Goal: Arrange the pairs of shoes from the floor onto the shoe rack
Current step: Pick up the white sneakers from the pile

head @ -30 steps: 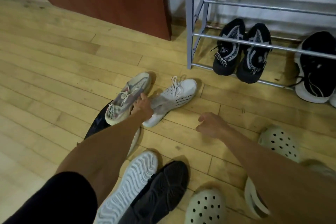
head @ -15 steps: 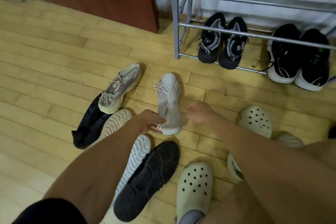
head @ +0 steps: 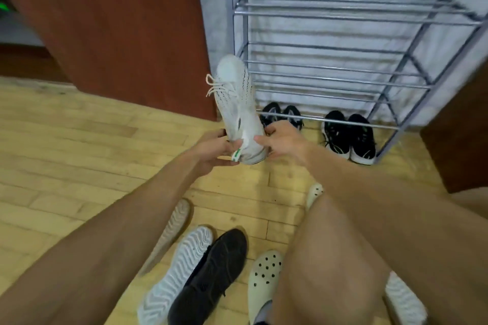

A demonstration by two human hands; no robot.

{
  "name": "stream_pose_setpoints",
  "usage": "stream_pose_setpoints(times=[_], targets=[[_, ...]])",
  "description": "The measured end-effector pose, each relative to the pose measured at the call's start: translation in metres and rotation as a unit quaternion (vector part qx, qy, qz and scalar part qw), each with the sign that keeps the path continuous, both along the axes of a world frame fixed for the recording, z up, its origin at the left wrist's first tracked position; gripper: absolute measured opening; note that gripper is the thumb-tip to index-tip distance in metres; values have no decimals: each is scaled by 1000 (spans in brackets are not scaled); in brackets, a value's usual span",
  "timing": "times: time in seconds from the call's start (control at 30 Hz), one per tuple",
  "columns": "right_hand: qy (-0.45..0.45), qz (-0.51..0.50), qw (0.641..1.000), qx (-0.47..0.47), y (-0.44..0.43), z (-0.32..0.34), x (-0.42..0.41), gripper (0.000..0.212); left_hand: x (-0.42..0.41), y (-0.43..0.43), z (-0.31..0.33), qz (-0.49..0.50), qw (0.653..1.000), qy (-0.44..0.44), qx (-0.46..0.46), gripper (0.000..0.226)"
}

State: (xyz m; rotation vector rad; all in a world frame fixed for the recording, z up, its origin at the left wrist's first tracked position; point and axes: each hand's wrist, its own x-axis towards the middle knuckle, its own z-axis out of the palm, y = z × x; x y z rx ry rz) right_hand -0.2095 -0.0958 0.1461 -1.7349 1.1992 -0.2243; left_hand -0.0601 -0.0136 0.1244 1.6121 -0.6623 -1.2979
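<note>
A white knit sneaker (head: 236, 103) is held up off the floor, toe pointing away toward the shoe rack (head: 330, 71). My left hand (head: 215, 149) grips its heel from the left and my right hand (head: 284, 140) grips the heel from the right. The metal rack has several bar shelves; its bottom level holds one black pair with grey mesh (head: 281, 115) and one black pair with white soles (head: 348, 137). The upper shelves hold nothing.
On the wooden floor near my legs lie upturned shoes: a white-soled one (head: 179, 272), a dark-soled one (head: 211, 274), a beige-soled one (head: 171, 232), and cream clogs (head: 264, 280). A brown cabinet (head: 126, 29) stands left of the rack.
The white sneaker was turned on the floor by my left hand, then lifted with both hands toward the rack. The view tilted up, showing the whole rack.
</note>
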Motion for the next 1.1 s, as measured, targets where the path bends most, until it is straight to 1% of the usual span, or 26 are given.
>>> stream_pose_setpoints(times=[0.07, 0.13, 0.2, 0.3, 0.37, 0.47, 0.57, 0.7, 0.83, 0.97, 1.03, 1.1], targets=[[-35, -28, 999, -8, 1, 25, -18, 28, -12, -1, 35, -35, 999, -16, -19, 23], [-63, -48, 997, -8, 3, 47, -38, 35, -28, -2, 64, -68, 997, -39, -28, 27], [-86, -50, 995, -7, 4, 66, -60, 37, -44, -5, 89, -92, 994, -58, -34, 30], [-105, -42, 994, 2, -4, 93, -94, 37, -70, -19, 118, -97, 991, -80, -42, 32], [-98, -36, 995, -6, -16, 107, -119, 39, -92, -36, 133, -88, 991, -94, -39, 27], [-96, -46, 994, -12, -34, 116, -170, 43, -138, -61, 146, -83, 991, -99, -24, 13], [-98, -112, 989, 0, -45, 109, -239, 48, -196, -83, 147, -109, 990, -89, -16, 12], [-33, -194, 980, 19, -45, 78, -329, 48, -263, -103, 127, -137, 989, -47, 5, 10], [10, -231, 971, 64, -33, 38, -395, 49, -317, -107, 87, -173, 983, -32, 48, 25], [37, -259, 957, 124, -15, -12, -430, 48, -359, -94, 38, -201, 974, -20, 104, 28], [39, -271, 950, 150, -1, -40, -440, 47, -371, -82, 10, -233, 960, -20, 152, 28], [47, -276, 946, 164, 14, -67, -450, 43, -377, -65, -19, -265, 943, -38, 196, 25]])
